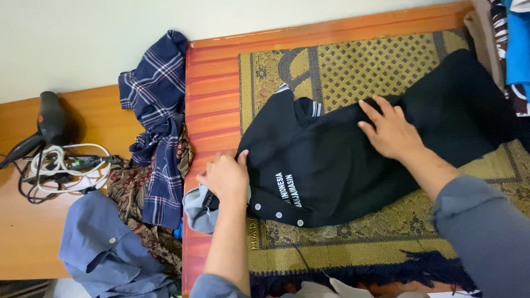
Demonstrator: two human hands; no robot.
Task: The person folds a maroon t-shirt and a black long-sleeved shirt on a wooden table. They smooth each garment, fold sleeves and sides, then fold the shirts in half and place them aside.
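Black collared shirt (331,165) with white press studs, white lettering and striped collar trim, spread flat and partly folded on a gold and olive patterned woven mat (375,60). Left hand (225,176) at the shirt's left edge, fingers curled closed, pinching the black fabric near the collar end, beside a scrap of grey cloth (197,212) showing under the wrist. Right hand (391,129) lying palm down on the shirt's upper middle, fingers spread wide and flat, pressing, gripping nothing. Grey long sleeves on both forearms.

Under the shirt, the mat itself resting on an orange wooden platform (212,83), dark fringe (386,270) along the mat's near edge. Left of the mat, over the platform's edge, a navy and white checked cloth (157,116) draped across a brown batik-patterned fabric (130,193). Further left of the mat, a pale blue button shirt (99,248) crumpled low down. Well left of the mat, a black hair dryer (47,121) lying above a coil of white and black cables (66,168) on a lower wooden surface. Right of the mat, at the top corner, a stack of bright blue and patterned clothes (516,49).
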